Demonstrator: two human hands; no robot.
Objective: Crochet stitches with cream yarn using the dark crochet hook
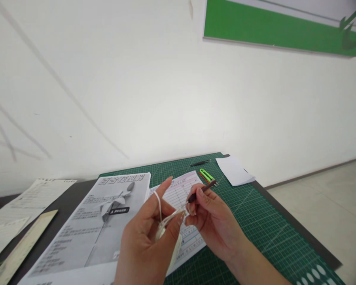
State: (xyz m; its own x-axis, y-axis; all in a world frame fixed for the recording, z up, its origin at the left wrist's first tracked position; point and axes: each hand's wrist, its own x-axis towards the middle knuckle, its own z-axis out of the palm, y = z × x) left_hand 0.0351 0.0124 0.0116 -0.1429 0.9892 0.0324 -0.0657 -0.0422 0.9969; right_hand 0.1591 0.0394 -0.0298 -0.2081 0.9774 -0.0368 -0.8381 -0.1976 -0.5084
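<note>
My left hand [151,233] is closed around white yarn [158,204], which loops over the raised index finger, and a small pale crocheted piece [175,249] hangs below the thumb. A crochet hook with a dark handle [202,190] is pinched in my right hand [212,217]. Its thin metal tip meets the yarn at the left thumb and fingertips. The exact stitch is hidden by the fingers. Under both hands lies a printed form with ruled lines [182,186].
A green cutting mat [269,225] covers much of the dark table. On it are a printed flower sheet [77,221], a bright green clip-like tool [207,175], a black slim tool [200,163] and white paper [234,170]. More papers [38,198] and a pale ruler-like strip [29,241] lie left.
</note>
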